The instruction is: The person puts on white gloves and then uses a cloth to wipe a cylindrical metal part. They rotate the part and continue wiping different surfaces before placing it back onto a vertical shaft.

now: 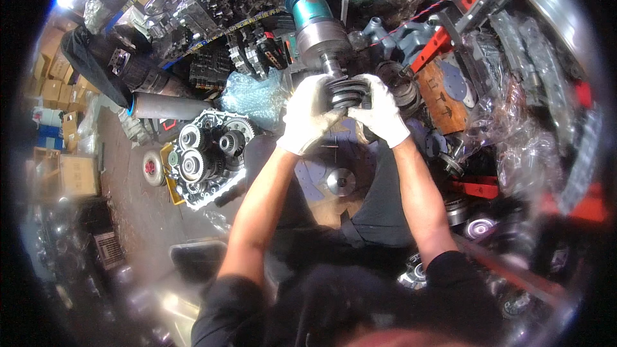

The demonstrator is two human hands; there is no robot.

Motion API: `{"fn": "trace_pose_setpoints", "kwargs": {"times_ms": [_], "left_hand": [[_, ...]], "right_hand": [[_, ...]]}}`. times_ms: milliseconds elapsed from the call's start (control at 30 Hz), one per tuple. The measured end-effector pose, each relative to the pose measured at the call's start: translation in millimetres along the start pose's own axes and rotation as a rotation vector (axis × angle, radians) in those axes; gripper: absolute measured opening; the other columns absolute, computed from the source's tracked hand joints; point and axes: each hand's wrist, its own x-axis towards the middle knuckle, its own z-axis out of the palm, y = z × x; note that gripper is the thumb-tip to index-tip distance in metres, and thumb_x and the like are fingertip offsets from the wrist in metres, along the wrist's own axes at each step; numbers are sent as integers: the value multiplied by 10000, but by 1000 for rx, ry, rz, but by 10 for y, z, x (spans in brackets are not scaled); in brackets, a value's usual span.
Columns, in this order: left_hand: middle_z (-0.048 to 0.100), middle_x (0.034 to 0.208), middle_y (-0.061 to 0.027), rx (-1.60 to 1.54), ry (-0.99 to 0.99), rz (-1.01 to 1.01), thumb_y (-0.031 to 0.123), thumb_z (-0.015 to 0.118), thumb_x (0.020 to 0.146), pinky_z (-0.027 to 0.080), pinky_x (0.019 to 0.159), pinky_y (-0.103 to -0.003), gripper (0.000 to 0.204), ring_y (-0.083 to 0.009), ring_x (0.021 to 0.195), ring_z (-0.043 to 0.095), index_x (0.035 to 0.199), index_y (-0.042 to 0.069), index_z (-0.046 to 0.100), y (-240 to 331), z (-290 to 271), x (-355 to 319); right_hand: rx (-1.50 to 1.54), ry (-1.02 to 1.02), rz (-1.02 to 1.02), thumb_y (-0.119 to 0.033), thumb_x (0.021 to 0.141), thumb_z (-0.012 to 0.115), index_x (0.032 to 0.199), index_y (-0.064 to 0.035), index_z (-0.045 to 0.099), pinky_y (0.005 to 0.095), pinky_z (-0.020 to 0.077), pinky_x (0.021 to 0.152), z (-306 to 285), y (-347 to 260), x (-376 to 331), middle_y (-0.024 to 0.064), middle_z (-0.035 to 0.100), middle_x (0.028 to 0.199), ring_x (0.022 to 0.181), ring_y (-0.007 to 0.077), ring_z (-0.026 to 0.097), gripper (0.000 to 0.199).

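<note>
Two gloved hands [308, 115] | pinching one dark ringed part [347, 93] | one teal-and-steel cylinder [311, 13]

A mechanical workshop is showing here: an open silver metal casing [209, 120] is holding round toothed gears [192, 164], grey metal machine parts [198, 18] are crowding the upper left, clear plastic wrap [528, 160] is lying at right, and brown cardboard boxes [53, 92] are standing stacked far left.

I'm seeing white gloves [305, 115] at twelve and two o'clock, short black sleeves [228, 305] at seven and five, dark trousers [382, 215] between.
</note>
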Motion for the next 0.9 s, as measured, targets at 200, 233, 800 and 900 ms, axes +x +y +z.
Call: {"fn": "trace_pose_setpoints", "kwargs": {"times_ms": [200, 233, 800, 900], "left_hand": [[685, 1267, -131, -43, -8, -2, 138, 912, 767, 557, 1043, -386, 718, -241, 1166, 678, 1398, 17, 593, -46, 10, -5], [686, 1271, -131, -49, -3, 8, 138, 912, 768, 558, 1043, -383, 718, -238, 1170, 677, 1400, 17, 593, -57, 17, -4], [699, 1239, -136, -16, -1, -25, 137, 927, 766, 581, 1011, -375, 691, -227, 1135, 700, 1364, 17, 601, -110, 52, -5], [698, 1235, -141, -32, 0, -44, 160, 920, 773, 581, 1012, -374, 697, -231, 1133, 702, 1371, 16, 592, -111, 55, -2]], "right_hand": [[-4, 21, -11, -84, 702, 908, 1352, -28, 615, 411, 571, 1006, 4, -22, 20, 158, 718, 1218, 1142, 287, 710, 714], [-12, 31, -22, -85, 701, 907, 1345, -26, 620, 408, 574, 999, 6, -25, 22, 157, 721, 1211, 1134, 286, 714, 707], [-5, 36, -13, -105, 691, 922, 1347, -36, 617, 420, 567, 1010, 32, 5, 33, 162, 717, 1229, 1140, 308, 712, 727], [-54, 31, -5, -99, 695, 918, 1350, -34, 613, 422, 569, 1008, 16, -12, 26, 163, 717, 1231, 1139, 308, 713, 725]]}}
